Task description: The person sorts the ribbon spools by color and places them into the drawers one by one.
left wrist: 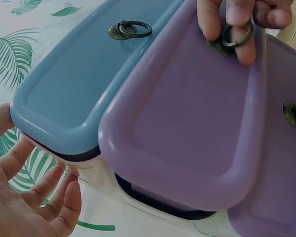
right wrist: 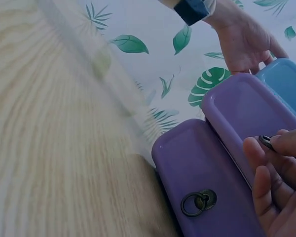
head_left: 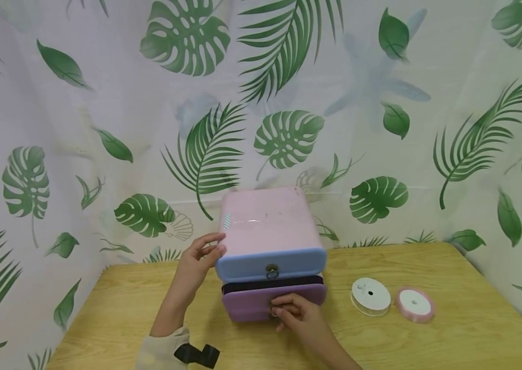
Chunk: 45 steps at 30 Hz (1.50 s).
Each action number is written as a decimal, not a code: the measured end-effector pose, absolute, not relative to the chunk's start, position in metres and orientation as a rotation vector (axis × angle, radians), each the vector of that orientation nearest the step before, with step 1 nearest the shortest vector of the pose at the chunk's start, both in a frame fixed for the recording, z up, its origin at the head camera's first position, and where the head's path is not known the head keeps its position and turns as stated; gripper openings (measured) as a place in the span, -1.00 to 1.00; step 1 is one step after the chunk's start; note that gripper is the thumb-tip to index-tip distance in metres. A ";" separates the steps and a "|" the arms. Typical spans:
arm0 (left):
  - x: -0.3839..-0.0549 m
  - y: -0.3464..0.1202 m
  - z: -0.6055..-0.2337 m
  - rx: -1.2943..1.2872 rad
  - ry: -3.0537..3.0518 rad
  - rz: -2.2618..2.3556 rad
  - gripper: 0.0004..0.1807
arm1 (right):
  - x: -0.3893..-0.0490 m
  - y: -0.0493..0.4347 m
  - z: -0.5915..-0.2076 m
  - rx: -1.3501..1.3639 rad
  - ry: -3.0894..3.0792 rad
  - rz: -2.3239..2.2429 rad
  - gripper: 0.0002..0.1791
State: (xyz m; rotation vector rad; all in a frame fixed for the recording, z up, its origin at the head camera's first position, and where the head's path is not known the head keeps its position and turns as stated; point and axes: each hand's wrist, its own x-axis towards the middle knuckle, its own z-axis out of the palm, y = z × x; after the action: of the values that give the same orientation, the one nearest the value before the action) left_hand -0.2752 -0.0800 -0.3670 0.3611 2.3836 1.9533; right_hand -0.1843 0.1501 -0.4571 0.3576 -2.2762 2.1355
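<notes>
A small chest of drawers (head_left: 265, 216) with a pink top stands on the table, with a blue upper drawer (head_left: 247, 268) and a purple middle drawer (left wrist: 187, 118) that sticks out, a dark gap showing above it. Another purple drawer (right wrist: 187, 153) lies below, hidden in the head view. My right hand (head_left: 302, 318) pinches the bronze ring handle (right wrist: 266, 142) of the middle drawer between thumb and fingers. On the chest's upper left edge and side rests my left hand (head_left: 198, 259), its fingers loosely bent against the casing.
Right of the chest, a white ribbon spool (head_left: 371, 295) and a pink-edged ribbon spool (head_left: 414, 304) lie on the wooden table (head_left: 117, 318). A leaf-patterned cloth (head_left: 335, 154) hangs close behind the chest. A black wrist mount (head_left: 198, 354) is strapped over the left sleeve.
</notes>
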 end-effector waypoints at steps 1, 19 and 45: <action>-0.275 -0.080 -0.367 0.360 2.385 1.950 -0.61 | -0.182 0.150 -0.457 0.366 -2.283 2.130 -0.64; -0.271 -0.079 -0.364 0.382 2.340 1.973 -0.58 | -0.134 0.159 -0.464 0.575 -2.350 2.128 -0.66; -0.271 -0.080 -0.365 0.355 2.364 1.948 -0.56 | -0.127 0.170 -0.486 1.236 -1.998 2.248 -0.68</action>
State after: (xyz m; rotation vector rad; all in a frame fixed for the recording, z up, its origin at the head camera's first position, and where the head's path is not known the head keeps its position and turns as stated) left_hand -0.2711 -0.0799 -0.3651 0.3551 2.3637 1.9482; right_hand -0.1267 0.1697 -0.4860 1.2359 -1.9979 2.2480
